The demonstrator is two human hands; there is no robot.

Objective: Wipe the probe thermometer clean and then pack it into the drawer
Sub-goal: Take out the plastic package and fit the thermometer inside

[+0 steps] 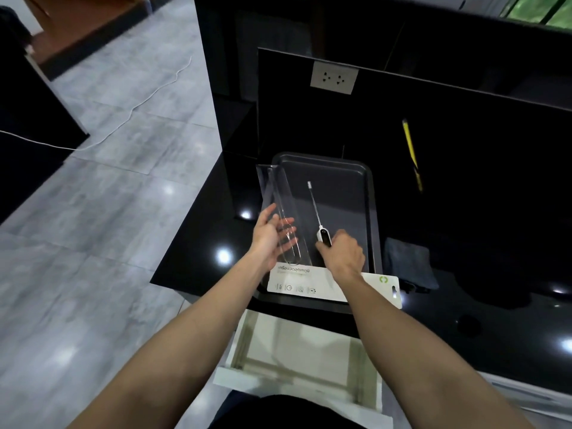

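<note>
The probe thermometer (316,212) has a thin metal probe and a white and black handle; it lies over the dark baking tray (356,187). My right hand (342,255) grips its handle. My left hand (269,236) holds the clear plastic blister cover (280,205) tilted up at the tray's left edge. The white packaging card (325,284) lies across the tray's near edge. A grey cloth (408,261) rests on the black counter to the right of the tray. The white drawer (303,357) stands pulled out below the counter.
A yellow and black pencil-like tool (411,153) lies on the counter behind the tray. A wall socket (333,78) sits on the dark back panel. A white cable (123,119) runs across the grey tiled floor at left.
</note>
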